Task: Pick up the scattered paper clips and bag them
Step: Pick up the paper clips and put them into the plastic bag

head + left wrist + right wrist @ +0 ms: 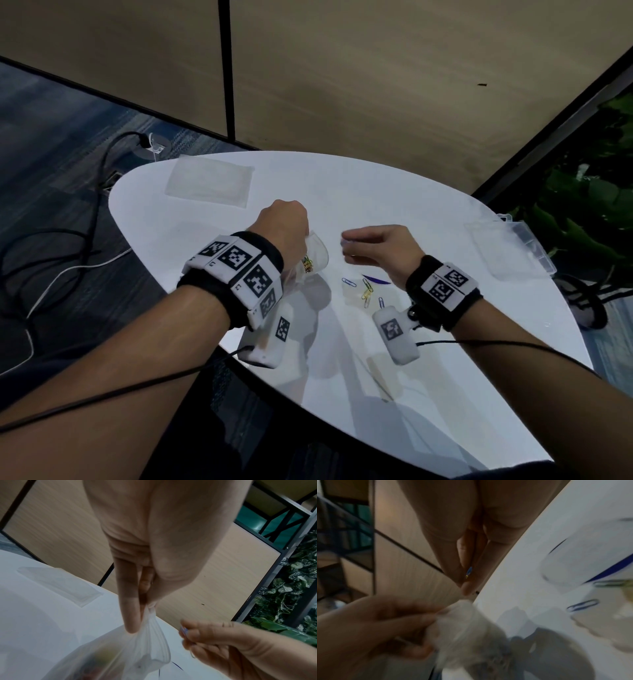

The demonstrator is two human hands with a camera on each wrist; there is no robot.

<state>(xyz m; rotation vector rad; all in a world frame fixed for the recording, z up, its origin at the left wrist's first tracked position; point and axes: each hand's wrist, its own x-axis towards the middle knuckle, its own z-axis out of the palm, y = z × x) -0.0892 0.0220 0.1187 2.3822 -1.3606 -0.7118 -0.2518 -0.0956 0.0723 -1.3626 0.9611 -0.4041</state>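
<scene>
Clips [367, 291] mostly lie loose at mid-frame on the bench [428, 212], just below the right hand [373, 245]. That hand's grip is pinched shut on one blue clip [469, 570]. Left hand [284, 222], just left of it, has the bag [313, 255] rim pinched tight, a few clips already inside, bag hanging clear of the bench. I'd say hold the mouth wide and steady, carry the clip right over the opening before letting go, or it'll bounce off the rim. Spare bags lie upper left and far right.
</scene>
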